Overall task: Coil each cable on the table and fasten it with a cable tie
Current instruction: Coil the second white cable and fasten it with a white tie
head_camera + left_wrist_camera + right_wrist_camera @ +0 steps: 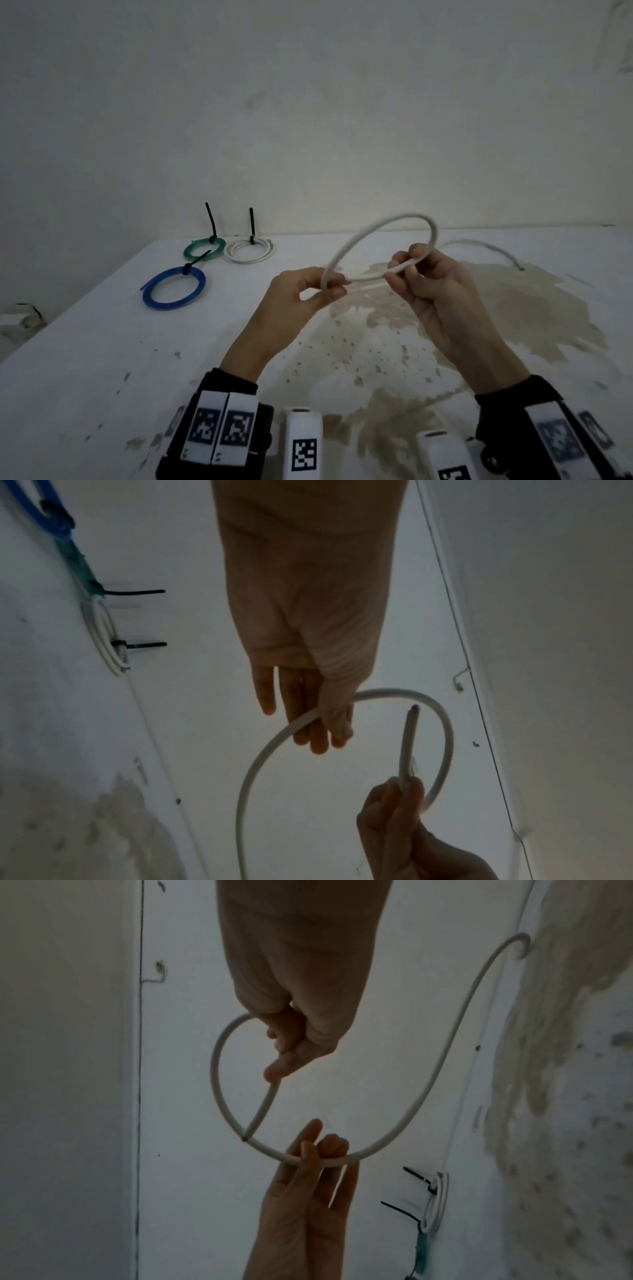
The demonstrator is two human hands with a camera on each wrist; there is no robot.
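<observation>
Above the stained table [102, 359], the left hand [301, 298] pinched the white cable [376, 224] between thumb and fingertips, while the right hand [428, 281] gripped it near its cut end with curled fingers, so that one loop arched in the air between them. The cable's other end [493, 248] trailed off behind the right hand and lay on the table. Farther back left lay three tied coils: blue [174, 287], then green [204, 248] and white [250, 250] by the wall [308, 102], each fastened with a black tie [251, 224].
</observation>
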